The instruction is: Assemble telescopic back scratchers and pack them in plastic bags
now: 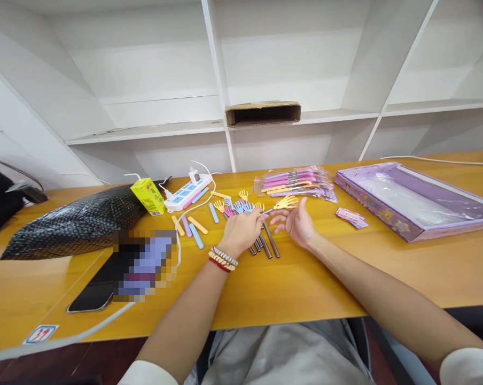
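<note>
My left hand is closed around the metal rod of a back scratcher with a yellow claw head. The claw points right, toward my right hand, whose fingers and thumb are apart beside it; whether they touch it is unclear. Behind my left hand lies a pile of claw heads in blue, pink and yellow. Several bare metal rods stick out from under that hand toward me. Loose flat handle sleeves in blue, yellow and purple lie to the left.
Bagged back scratchers lie behind my hands. To the right are an open purple box and small pink packets. At left are a power strip, a yellow drink carton, a black wrapped parcel, a phone and a white cable.
</note>
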### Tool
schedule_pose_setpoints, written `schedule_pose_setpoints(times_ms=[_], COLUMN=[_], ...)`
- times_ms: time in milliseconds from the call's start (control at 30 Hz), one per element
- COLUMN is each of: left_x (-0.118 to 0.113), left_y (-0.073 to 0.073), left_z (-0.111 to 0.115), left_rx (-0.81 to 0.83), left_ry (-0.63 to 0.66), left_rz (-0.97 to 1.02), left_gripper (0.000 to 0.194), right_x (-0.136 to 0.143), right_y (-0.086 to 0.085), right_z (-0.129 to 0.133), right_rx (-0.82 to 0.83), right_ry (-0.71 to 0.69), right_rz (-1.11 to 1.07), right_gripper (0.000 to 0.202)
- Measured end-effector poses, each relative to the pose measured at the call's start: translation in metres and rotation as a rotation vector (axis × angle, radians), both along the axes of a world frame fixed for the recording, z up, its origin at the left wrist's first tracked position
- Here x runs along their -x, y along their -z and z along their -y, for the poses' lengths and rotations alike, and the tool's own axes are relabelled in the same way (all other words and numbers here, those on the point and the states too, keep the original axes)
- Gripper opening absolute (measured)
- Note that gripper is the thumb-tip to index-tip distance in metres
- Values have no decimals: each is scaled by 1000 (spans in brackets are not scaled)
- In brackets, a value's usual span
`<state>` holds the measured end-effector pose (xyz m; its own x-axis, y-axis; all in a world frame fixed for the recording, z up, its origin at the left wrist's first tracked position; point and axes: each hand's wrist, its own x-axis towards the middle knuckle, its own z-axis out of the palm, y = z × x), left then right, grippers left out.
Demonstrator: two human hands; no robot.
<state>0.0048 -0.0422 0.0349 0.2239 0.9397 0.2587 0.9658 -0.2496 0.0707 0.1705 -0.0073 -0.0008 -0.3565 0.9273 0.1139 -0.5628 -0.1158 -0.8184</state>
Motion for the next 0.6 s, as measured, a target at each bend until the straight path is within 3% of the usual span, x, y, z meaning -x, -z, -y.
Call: schedule_pose_setpoints(times_ms=[133,233,433,600], left_x=[0,9,60,91], left_y=[7,10,12,20], left_z=[-2,-8,-30,-43], left_rx=[-68,-103,-216,-305], left_ry=[73,108,-23,27], left_rz=[35,39,11,51], left_gripper=[41,40,29,26], right_x=[7,-1,-80,-139], right_y=[4,1,-26,-44], right_z=[2,-7,-52,-64], right_rx=[-41,-34,90,97], right_ry=[98,272,922,1058], right_rz=[109,148,-52,-185], right_gripper=[37,36,30,30])
